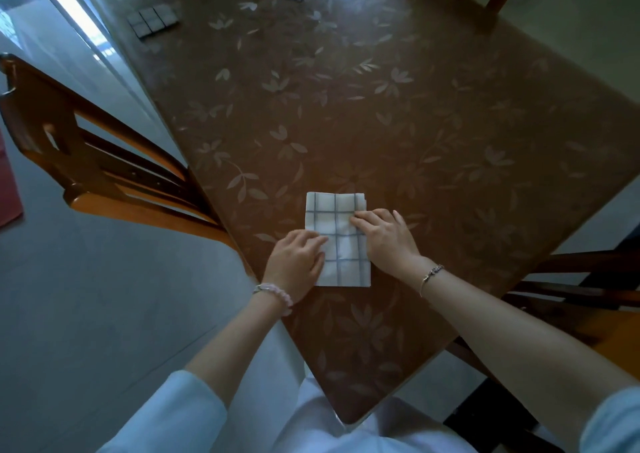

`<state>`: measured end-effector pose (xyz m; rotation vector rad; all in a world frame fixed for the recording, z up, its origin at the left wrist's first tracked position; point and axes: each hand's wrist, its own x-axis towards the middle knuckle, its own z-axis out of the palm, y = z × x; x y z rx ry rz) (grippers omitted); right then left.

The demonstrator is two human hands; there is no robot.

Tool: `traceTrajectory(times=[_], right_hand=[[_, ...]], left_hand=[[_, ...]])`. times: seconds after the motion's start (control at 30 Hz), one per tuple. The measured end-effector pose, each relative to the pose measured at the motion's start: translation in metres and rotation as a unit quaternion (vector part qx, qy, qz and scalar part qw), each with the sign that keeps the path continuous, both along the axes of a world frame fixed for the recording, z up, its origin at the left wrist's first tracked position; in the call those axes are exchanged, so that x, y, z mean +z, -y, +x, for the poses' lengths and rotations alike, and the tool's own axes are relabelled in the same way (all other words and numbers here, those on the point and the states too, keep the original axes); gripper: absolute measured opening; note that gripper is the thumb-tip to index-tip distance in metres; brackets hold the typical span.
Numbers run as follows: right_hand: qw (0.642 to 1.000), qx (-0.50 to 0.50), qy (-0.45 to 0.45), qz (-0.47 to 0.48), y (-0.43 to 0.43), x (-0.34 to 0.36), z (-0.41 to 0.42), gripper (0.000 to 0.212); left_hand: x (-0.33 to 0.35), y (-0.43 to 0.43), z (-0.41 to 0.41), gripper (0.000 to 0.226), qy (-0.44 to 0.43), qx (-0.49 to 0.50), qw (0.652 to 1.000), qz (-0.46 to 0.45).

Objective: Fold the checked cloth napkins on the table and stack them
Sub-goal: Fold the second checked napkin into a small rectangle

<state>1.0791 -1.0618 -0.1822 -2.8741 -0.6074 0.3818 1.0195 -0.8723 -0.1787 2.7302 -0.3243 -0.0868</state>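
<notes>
Near-left on the worktop (415, 123), folded napkin (332, 210) is lying flat; left hand (294, 262) and right hand (384, 237) are pressing it, fingers straight, gripping nothing.

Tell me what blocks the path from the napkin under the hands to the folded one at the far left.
Nothing visible does: only bare table lies between the napkin and the folded napkin.

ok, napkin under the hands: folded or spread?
Folded: the napkin is a small rectangle with layered edges showing at its far right corner.
</notes>
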Motion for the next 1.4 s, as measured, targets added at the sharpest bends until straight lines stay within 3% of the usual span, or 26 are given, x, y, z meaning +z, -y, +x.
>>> traceTrajectory(times=[0.17, 0.33, 0.67, 0.9, 1.1, 1.27, 1.4], right_hand=[[0.999, -0.020, 0.009, 0.038, -0.001, -0.010, -0.006, 0.047], [0.993, -0.066, 0.071, 0.072, -0.011, -0.019, -0.013, 0.046], [0.994, -0.068, 0.058, 0.060, -0.018, -0.049, -0.029, 0.052], [0.995, -0.072, 0.055, 0.048, -0.020, -0.051, -0.029, 0.056], [0.995, -0.070, 0.053, 0.045, -0.020, -0.049, -0.028, 0.056], [0.997, -0.047, 0.054, 0.027, -0.018, -0.036, -0.021, 0.059], [0.997, -0.033, 0.015, 0.061, -0.013, -0.021, -0.012, 0.055]], left_hand=[[-0.023, 0.014, 0.012, 0.065, -0.069, -0.063, 0.985, 0.148], [-0.037, 0.010, 0.012, 0.065, -0.069, -0.071, 0.978, 0.186], [-0.034, -0.004, 0.024, 0.070, -0.058, -0.048, 0.985, 0.154], [-0.034, -0.020, 0.069, 0.077, -0.074, -0.037, 0.975, 0.204], [-0.020, -0.016, 0.071, 0.062, -0.105, -0.024, 0.971, 0.213], [-0.003, -0.010, 0.026, 0.056, 0.057, -0.026, 0.994, 0.085], [-0.008, -0.012, -0.017, 0.057, 0.022, -0.076, 0.991, 0.107]])
